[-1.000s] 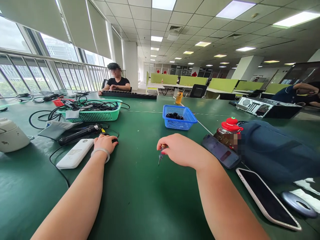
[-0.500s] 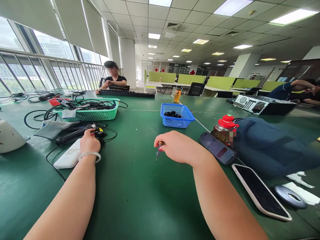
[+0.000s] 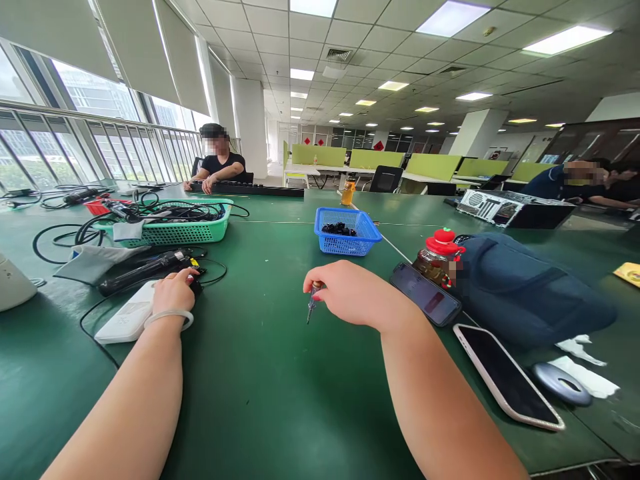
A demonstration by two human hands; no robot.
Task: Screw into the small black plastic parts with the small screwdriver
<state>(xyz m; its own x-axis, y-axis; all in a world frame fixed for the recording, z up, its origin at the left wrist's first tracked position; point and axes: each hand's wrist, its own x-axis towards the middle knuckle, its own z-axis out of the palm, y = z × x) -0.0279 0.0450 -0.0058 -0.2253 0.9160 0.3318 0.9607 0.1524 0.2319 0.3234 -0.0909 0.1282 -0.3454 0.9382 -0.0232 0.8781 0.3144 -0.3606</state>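
Observation:
My right hand (image 3: 345,293) is closed around a small screwdriver (image 3: 311,308), tip down, above the green table. Over on the left, my left hand (image 3: 173,293) has its fingers bent onto a black item (image 3: 197,288) with a yellow label; the hand hides most of it, so its kind does not show. Beside that wrist lies a white power bank (image 3: 129,313). A black cylindrical object (image 3: 143,272) rests just beyond the fingers, next to a grey cloth pouch (image 3: 93,261). Farther forward stands a blue basket (image 3: 347,245) holding small black parts (image 3: 339,229).
A green basket (image 3: 200,231) of cables is at the left. On the right are a dark phone (image 3: 425,293), a red-lidded jar (image 3: 434,259), a dark blue bag (image 3: 530,290), a pale-edged phone (image 3: 507,377) and a mouse (image 3: 563,385). A person (image 3: 223,163) sits across the table.
The view has shifted slightly, moving the scene a little left. Both my hands keep about the same places and holds. The person across has lowered a hand toward the table.

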